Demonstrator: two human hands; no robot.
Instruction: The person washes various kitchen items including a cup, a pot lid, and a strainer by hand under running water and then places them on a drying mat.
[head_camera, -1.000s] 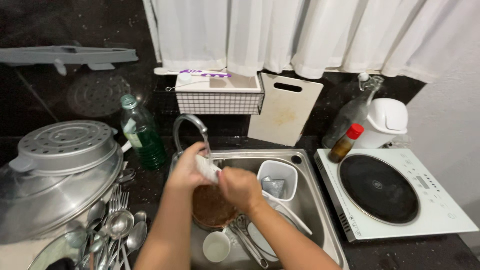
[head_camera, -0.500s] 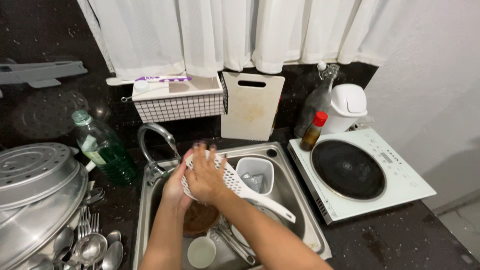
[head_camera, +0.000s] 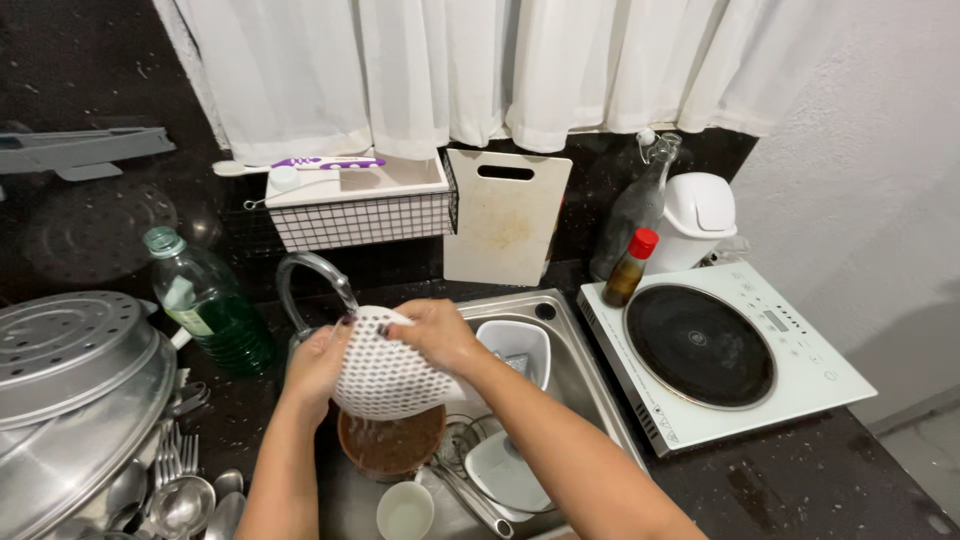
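Now face-on, white perforated skimmer (head_camera: 385, 365) between both hands (head_camera: 380, 350).

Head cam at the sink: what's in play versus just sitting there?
In play: left hand, right hand, white perforated skimmer, faucet, brown bowl, sink.

Lying about: cutting board, green bottle, induction cooker, steamer lid, sauce bottle.
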